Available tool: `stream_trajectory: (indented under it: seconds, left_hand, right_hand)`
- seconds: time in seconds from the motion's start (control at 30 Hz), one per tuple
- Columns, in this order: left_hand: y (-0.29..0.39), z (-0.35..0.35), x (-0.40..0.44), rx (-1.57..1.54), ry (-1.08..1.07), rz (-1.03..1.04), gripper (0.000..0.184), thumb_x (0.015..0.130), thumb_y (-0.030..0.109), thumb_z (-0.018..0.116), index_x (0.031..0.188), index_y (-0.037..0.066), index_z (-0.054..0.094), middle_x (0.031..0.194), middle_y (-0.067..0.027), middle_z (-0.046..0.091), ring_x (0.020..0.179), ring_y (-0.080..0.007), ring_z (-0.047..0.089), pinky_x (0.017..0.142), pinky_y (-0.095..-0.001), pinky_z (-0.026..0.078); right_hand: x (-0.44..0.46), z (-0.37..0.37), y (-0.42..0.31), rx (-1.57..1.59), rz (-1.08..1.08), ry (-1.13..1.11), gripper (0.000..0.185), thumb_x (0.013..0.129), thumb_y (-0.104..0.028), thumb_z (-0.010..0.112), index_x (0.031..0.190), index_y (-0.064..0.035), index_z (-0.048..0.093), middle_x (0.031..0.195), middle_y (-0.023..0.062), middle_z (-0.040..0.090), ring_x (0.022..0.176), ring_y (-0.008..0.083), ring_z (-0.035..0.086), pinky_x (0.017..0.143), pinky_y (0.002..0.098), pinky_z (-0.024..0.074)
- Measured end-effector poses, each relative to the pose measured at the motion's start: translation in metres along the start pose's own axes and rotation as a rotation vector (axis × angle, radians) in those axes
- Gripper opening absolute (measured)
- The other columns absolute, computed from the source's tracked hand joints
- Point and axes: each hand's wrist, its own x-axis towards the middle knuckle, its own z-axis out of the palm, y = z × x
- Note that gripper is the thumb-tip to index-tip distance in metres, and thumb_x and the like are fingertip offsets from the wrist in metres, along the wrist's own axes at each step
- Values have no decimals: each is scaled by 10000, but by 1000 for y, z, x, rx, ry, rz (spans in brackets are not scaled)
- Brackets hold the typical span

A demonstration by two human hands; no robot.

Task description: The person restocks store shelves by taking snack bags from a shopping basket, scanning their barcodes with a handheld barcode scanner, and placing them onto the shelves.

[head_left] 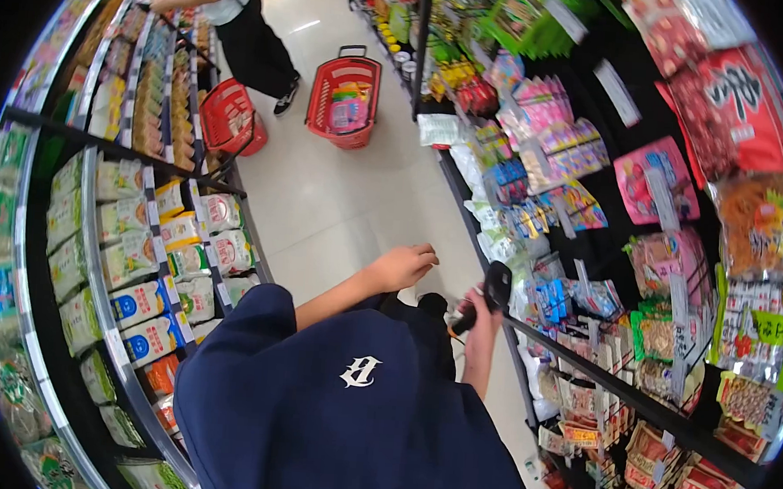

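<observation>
My left hand (406, 266) is held over the aisle in front of my dark blue shirt, fingers loosely bent, with nothing visible in it. To its right, my right hand (481, 309) is closed round a black handheld device (497, 287), which has a rounded head and looks like a barcode scanner. Its face is turned from view. The device is close to the right-hand shelf's black rail (617, 370), where small snack packets (551, 301) hang and lie. Whether it touches the rail I cannot tell.
Ahead on the aisle floor (359, 189) stand a red shopping basket (321, 106) with colourful packets and another red basket (229, 114). A person in black trousers (251, 43) stands at the left shelf. Bagged goods (141, 305) line the left; snack bags (731, 108) fill the right.
</observation>
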Motion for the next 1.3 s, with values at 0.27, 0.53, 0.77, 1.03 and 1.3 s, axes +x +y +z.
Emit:
stream_trajectory:
  seconds: [0.27, 0.53, 0.77, 1.03, 1.3]
  left_hand:
    - [-51, -93, -123, 85, 236, -418, 141, 892, 108, 545, 1009, 73, 618, 1008, -98, 607, 875, -328, 625, 736, -425, 518]
    - [-101, -125, -124, 117, 313, -488, 130, 896, 111, 542, 986, 62, 621, 1002, -103, 607, 883, -328, 618, 736, -430, 513]
    - [-116, -131, -35, 84, 320, -356, 121, 895, 145, 561, 974, 69, 613, 938, -117, 591, 839, -343, 615, 712, -442, 505]
    - [-162, -199, 11, 201, 188, -515, 136, 899, 175, 564, 951, 67, 629, 913, -127, 623, 860, -342, 624, 743, -432, 514]
    - [-192, -261, 50, 148, 330, -697, 156, 913, 169, 591, 1006, 57, 647, 961, -138, 654, 802, -315, 645, 727, -394, 506]
  right_hand:
    - [-27, 139, 26, -222, 8, -352, 240, 795, -129, 755, 935, 20, 630, 778, 58, 641, 680, 126, 617, 647, 256, 503]
    - [4, 175, 8, -220, 12, -279, 301, 874, -185, 677, 1095, -6, 578, 818, 59, 622, 710, 137, 621, 641, 267, 507]
    - [79, 211, -3, -116, 188, -283, 263, 881, -244, 680, 1039, -57, 585, 834, 49, 593, 725, 145, 602, 643, 289, 510]
    - [199, 322, -63, 59, 218, -506, 213, 865, -214, 687, 981, -65, 588, 772, 34, 583, 688, 152, 595, 617, 293, 484]
    - [296, 349, -96, 162, 240, -476, 193, 858, -166, 677, 998, -68, 587, 803, 29, 586, 716, 158, 598, 672, 318, 511]
